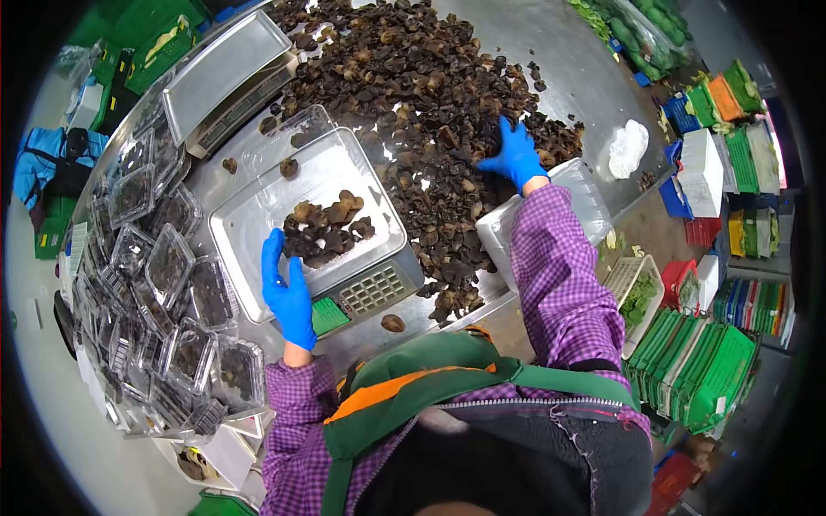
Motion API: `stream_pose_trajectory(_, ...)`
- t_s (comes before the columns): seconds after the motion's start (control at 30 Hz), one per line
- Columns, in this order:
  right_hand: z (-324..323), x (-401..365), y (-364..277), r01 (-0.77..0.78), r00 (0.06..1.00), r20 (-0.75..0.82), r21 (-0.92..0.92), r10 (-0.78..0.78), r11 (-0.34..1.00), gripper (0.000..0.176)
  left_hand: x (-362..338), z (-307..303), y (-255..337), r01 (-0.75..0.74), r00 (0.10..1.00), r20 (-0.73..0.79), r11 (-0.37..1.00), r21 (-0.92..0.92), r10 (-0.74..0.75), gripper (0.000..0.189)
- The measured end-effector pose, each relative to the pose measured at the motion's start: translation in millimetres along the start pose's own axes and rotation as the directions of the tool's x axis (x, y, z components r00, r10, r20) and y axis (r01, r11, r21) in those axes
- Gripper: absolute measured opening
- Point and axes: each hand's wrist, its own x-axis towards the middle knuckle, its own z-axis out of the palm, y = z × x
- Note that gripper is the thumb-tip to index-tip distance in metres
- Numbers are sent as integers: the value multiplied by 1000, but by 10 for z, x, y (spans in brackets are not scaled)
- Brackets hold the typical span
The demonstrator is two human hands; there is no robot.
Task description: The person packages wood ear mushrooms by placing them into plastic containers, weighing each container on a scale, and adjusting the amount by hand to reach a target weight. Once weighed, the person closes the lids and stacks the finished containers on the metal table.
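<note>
Stainless steel forms our bench (551,60), and a broad pile of dark mushrooms (413,77) is spread ahead of both hands. Our left hand (286,288) lies open, fingers flat against the small heap (323,228) in the clear tray (258,206). The tray sits on the scale (374,288), probably so the heap's weight registers. Our right hand (516,155) reaches well apart into the pile's near edge, fingers spread downward; we cannot tell whether it grips any. A white tub (585,193) rests under that forearm. Packed clear boxes (172,284) crowd left of our left hand, seemingly for easy reach.
</note>
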Motion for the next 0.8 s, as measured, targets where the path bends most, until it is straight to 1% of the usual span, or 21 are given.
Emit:
stream_pose_trajectory(0.03,206,70,189,-90,991,97,-48,94,995,84,-17,4,-29,6,1000,-11,1000,7,-5,52)
stream_pose_trajectory(0.1,370,324,369,51,967,252,-77,-30,996,70,2,-3,-76,-24,997,75,995,92,17,46)
stream_pose_trajectory(0.13,378,379,312,30,976,215,24,-34,999,54,11,-4,-54,-24,998,63,987,159,15,43)
stream_pose_trajectory(0.17,383,363,301,94,989,100,180,-113,979,53,45,-22,-3,-17,999,45,985,171,9,43)
stream_pose_trajectory(0.23,357,344,202,177,967,130,272,-218,946,54,183,-57,158,-132,990,-11,956,260,140,41)
stream_pose_trajectory(0.27,323,317,131,196,962,132,275,-239,941,54,269,-100,161,-188,979,-17,935,302,202,41)
stream_pose_trajectory(0.3,160,240,-16,130,946,221,417,-239,899,57,368,-142,182,-176,980,-36,933,313,197,41)
stream_pose_trajectory(0.33,0,167,-169,46,918,309,541,-250,840,60,481,-178,209,-189,981,0,950,250,195,41)
stream_pose_trajectory(0.37,-119,96,-320,62,910,315,542,-270,838,60,595,-199,219,-198,980,35,963,185,195,42)
stream_pose_trajectory(0.4,-229,16,-480,70,898,308,604,-314,794,59,715,-181,221,-187,982,19,963,195,187,42)
stream_pose_trajectory(0.43,-329,-76,-638,73,887,299,662,-353,746,59,844,-131,224,-200,979,81,959,200,188,43)
stream_pose_trajectory(0.47,-416,-184,-805,194,867,213,688,-450,700,57,983,-78,218,-217,971,146,955,202,189,45)
stream_pose_trajectory(0.5,-498,-273,-983,310,834,124,702,-538,641,56,1121,-5,127,-299,948,183,921,248,259,46)
stream_pose_trajectory(0.53,-581,-321,-1154,253,779,211,757,-591,603,55,1242,83,-1,-381,919,225,878,289,325,47)
stream_pose_trajectory(0.57,-550,-387,-1310,267,741,174,810,-649,522,54,1352,161,-81,-379,920,220,878,292,324,47)
stream_pose_trajectory(0.6,-611,-480,-1501,352,699,124,798,-705,490,50,1447,234,-153,-392,901,325,864,316,289,45)
stream_pose_trajectory(0.63,-562,-542,-1675,458,653,42,774,-756,438,45,1524,283,-203,-407,870,426,849,337,248,42)
stream_pose_trajectory(0.67,-481,-569,-1830,578,594,-11,701,-805,417,42,1590,314,-247,-406,871,426,849,339,247,42)
stream_pose_trajectory(0.7,-436,-616,-1981,704,526,-95,607,-845,370,43,1649,339,-285,-386,879,421,854,348,225,38)
stream_pose_trajectory(0.77,-237,-687,-2181,738,505,11,513,-863,438,53,1665,322,-257,-365,885,419,860,357,201,35)
stream_pose_trajectory(0.8,-229,-711,-2230,738,505,11,514,-863,438,53,1636,258,-146,-301,917,346,912,279,197,32)
